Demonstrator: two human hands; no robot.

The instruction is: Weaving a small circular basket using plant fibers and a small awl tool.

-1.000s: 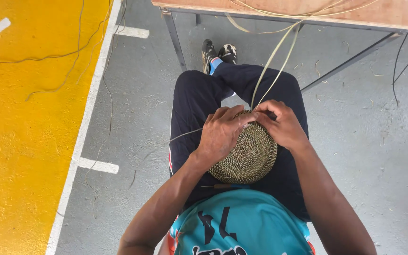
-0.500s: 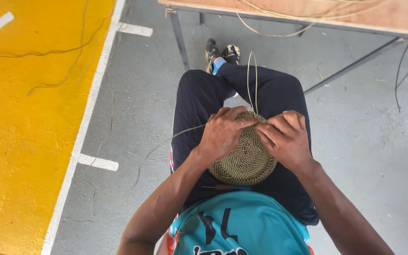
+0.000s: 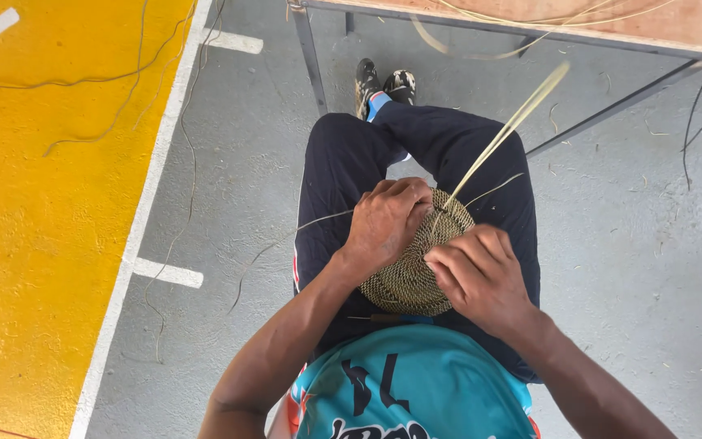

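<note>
While the left hand (image 3: 385, 221) clamps the coiled woven disc (image 3: 413, 272) on the lap, the right hand (image 3: 477, 272), at four o'clock, pinches it closed; keep the pale strand (image 3: 504, 134) taut toward one o'clock.

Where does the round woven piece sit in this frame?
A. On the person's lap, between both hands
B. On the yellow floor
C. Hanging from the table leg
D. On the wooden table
A: the round woven disc rests on the dark-trousered thighs, with the left hand and right hand on it.
</note>
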